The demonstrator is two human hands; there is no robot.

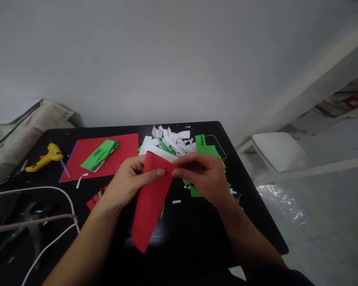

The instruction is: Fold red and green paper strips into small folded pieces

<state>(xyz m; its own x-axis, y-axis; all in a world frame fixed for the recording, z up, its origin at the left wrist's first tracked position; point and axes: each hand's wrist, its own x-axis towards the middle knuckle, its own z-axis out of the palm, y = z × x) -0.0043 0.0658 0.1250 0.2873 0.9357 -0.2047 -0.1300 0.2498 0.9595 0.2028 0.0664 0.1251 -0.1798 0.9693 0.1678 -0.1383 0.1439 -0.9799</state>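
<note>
A folded piece of red paper hangs above the black table, held by both hands at its top. My left hand grips its upper left edge, thumb pressed across the front. My right hand pinches the upper right corner with thumb and fingers closed. The lower end of the paper points down toward me.
A red sheet with folded green paper lies at the back left, beside a yellow glue gun with a white cable. White and green scraps are piled behind my hands. A white stool stands to the right.
</note>
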